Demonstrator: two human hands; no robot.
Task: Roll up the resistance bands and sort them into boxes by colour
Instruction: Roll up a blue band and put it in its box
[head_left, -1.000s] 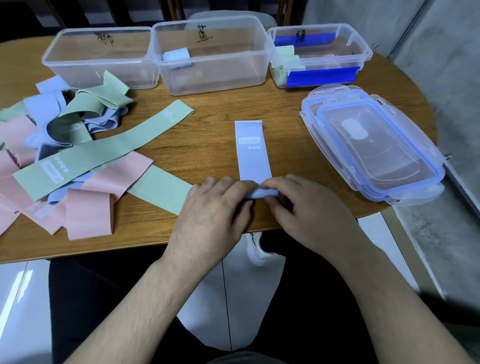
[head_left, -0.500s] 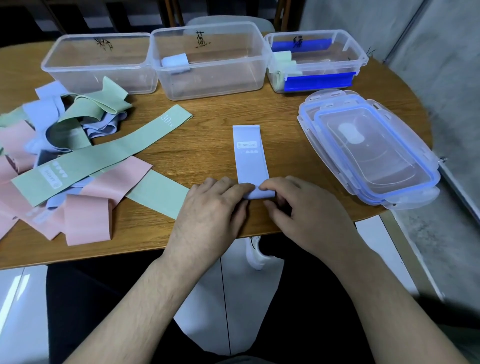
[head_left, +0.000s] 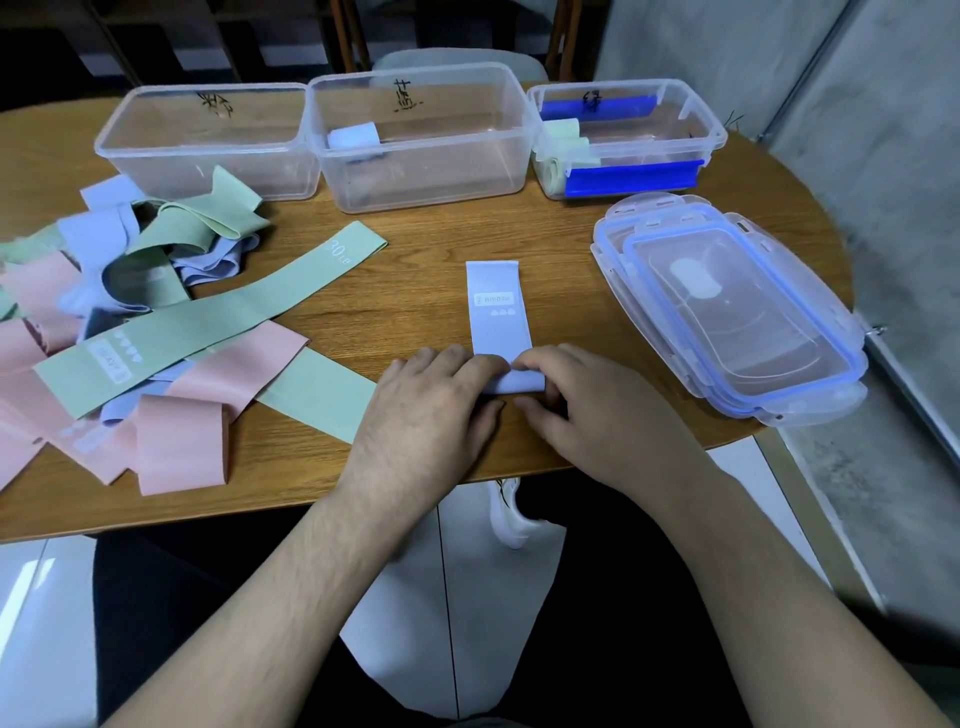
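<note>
As the flat tail of the lilac band (head_left: 497, 306) grows shorter than it was a second ago, its roll (head_left: 514, 383) has thickened near the bench (head_left: 519, 234) edge, suggesting this band is roughly half wound. Left hand (head_left: 431, 410) and right hand (head_left: 597, 410) both pinch the roll with curled fingers (head_left: 485, 364). Beyond stand three clear boxes, the middle box (head_left: 415, 156) already holding one lilac roll, with unsorted bands (head_left: 156, 332) heaped to the left.

Soft, even light falls across the desk (head_left: 545, 244), shadows faint beneath the hands. Pale glare streaks the floor tiles (head_left: 31, 597). Wide-angle bending curves the edges; the far background sits dark.
</note>
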